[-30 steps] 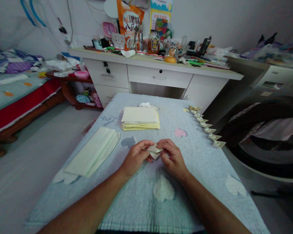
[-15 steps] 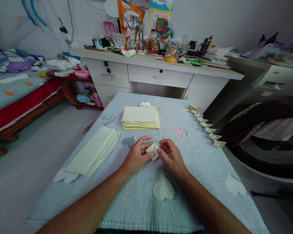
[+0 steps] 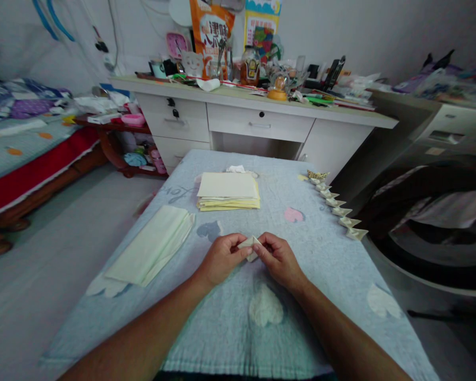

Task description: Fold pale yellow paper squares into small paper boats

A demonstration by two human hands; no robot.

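Note:
A small folded piece of cream paper (image 3: 253, 244) is held between both hands, low over the cloth-covered table. My left hand (image 3: 227, 255) pinches its left side, thumb in front and fingers curled behind. On the other side my right hand (image 3: 276, 258) grips it the same way, with the thumb tip pressed on the front face. A crease runs down from the paper's top point. Most of the fingertips behind the paper are hidden.
A stack of cream and yellow paper (image 3: 228, 186) lies beyond the hands. Folded pale green sheets (image 3: 150, 246) rest at the left. Several paper boats (image 3: 342, 211) line the table's right edge. Behind stands a cluttered white desk (image 3: 238, 114); a washing machine (image 3: 446, 127) is at right.
The fingers of both hands have closed in around the folded paper, where they were more spread before. The paper now looks slightly flatter from this view; the other things are unmoved.

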